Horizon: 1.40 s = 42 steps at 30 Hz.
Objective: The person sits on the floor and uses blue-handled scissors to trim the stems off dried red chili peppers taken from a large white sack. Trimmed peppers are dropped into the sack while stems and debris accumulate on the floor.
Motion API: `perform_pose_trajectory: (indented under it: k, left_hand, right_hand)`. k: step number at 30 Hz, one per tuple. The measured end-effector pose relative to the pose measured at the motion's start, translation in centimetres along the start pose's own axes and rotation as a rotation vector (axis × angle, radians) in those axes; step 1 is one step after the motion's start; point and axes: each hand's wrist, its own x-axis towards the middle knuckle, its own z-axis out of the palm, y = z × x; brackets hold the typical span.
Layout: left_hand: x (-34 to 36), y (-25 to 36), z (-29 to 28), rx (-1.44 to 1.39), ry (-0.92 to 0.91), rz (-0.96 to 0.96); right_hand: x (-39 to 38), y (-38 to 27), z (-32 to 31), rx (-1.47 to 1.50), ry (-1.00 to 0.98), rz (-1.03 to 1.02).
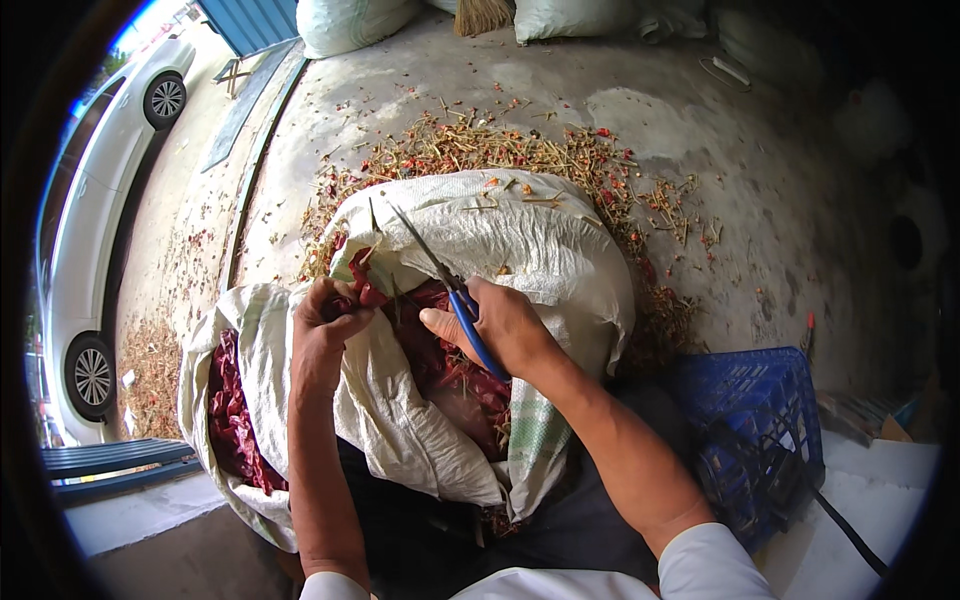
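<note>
My left hand (326, 322) is closed round a few dried red chili peppers (367, 283), with a thin stem sticking up. In my right hand (512, 328) are scissors (467, 318) with blue handles. Their blades point up and left, parted, with the tips close to the chilies. Both hands are over the mouth of a large white woven sack (560, 235), where more dark red chilies (432, 340) lie inside. Beside my left forearm stands another white woven sack (250, 307), its opening showing dried red chilies (238, 415).
Cut stems and red bits (470, 140) litter the concrete floor round the sack. A blue plastic crate (770, 375) is at my right. Full white sacks (350, 25) and a broom (483, 15) stand at the far side. Parked to the left is a white car (95, 240).
</note>
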Motion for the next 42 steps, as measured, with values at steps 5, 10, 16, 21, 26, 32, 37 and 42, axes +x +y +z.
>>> perform_pose_trajectory:
  k: [5,10,16,21,26,32,37,42]
  left_hand:
    - [0.0,0.5,0.6,-0.03,0.036,0.066]
    - [0.2,0.2,0.8,-0.119,0.034,0.04]
    - [0.3,0.3,0.7,-0.1,0.031,0.011]
    - [0.2,0.0,0.8,0.058,0.12,0.002]
    - [0.5,-1.7,1.4,0.046,0.121,0.056]
    - [0.4,-1.4,1.7,0.152,0.075,0.025]
    - [0.4,-0.3,2.2,-0.019,0.032,-0.017]
    - [0.6,-0.5,2.4,-0.178,0.031,-0.028]
  right_hand:
    - [-0.5,0.3,0.3,0.005,-0.055,-0.007]
    - [-0.4,-0.3,0.1,-0.035,-0.088,0.001]
    - [-0.7,-0.5,0.3,-0.116,-0.059,-0.035]
    - [-0.9,-1.1,0.4,-0.251,-0.053,-0.048]
    - [-1.1,-1.2,0.5,-0.365,0.016,-0.069]
    - [-1.3,0.1,1.4,-0.388,0.144,-0.179]
    - [-1.1,0.7,1.8,-0.352,0.183,-0.227]
    - [-0.9,0.7,2.6,-0.195,0.098,-0.201]
